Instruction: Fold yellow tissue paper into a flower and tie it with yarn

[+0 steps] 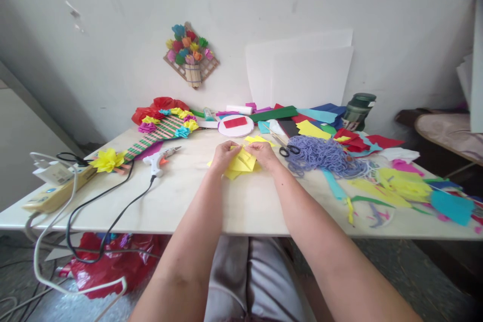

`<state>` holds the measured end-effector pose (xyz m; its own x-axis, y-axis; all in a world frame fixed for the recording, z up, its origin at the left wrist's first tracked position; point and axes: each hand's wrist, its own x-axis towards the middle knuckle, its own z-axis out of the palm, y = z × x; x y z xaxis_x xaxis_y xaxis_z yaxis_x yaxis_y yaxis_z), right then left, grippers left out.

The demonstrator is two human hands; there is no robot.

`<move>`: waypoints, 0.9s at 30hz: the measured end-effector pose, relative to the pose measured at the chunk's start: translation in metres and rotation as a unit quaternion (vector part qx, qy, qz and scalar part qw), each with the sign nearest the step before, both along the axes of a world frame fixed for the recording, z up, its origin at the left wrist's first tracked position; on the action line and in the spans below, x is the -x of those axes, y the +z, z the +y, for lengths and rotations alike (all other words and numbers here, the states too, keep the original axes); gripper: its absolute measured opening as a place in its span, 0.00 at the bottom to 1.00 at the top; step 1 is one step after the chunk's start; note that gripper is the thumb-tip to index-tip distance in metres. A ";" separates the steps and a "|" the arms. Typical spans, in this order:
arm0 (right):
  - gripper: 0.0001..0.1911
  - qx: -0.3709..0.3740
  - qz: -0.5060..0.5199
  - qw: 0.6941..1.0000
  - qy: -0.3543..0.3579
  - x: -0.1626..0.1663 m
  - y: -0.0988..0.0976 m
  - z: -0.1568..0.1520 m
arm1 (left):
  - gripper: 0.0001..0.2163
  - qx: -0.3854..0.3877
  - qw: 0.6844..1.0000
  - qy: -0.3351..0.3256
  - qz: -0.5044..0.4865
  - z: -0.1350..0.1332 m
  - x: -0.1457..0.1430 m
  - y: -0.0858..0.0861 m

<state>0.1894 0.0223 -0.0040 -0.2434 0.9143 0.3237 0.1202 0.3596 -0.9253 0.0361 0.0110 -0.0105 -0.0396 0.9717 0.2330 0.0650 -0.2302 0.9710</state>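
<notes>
Lap: grey trousers (249, 282) at 6 o'clock, under the near edge of the surface (226, 206), with both my forearms reaching out over them.
Left hand (225, 155): fingers pressed together, pinching the left side of the yellow paper (242, 163).
Right hand (265, 153): fingers curled and pinching the paper's right side.
Yellow paper: at 12 o'clock, mid-surface, resting on it between my hands.
Progress: the sheet is already creased into several layers with pointed corners poking out. I judge the folding partway done, as the layers look loose and I see nothing binding or gluing them.
Tools: the glue gun (160, 160) lies at 10 o'clock, apart from my left hand. The scissors (289, 150) lie at 2 o'clock, just beside my right hand, against the purple yarn (324, 156).
</notes>
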 end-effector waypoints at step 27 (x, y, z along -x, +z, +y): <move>0.17 0.139 0.076 0.985 0.071 -0.001 0.009 -0.006 | 0.18 -0.005 0.988 0.082 -0.131 0.005 0.004 -0.002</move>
<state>0.1908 0.0164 0.0047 -0.3432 0.9331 0.1074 -0.0596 0.0925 -0.9939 0.0317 0.0161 -0.0125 -0.2566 0.9449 0.2035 -0.1517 -0.2473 0.9570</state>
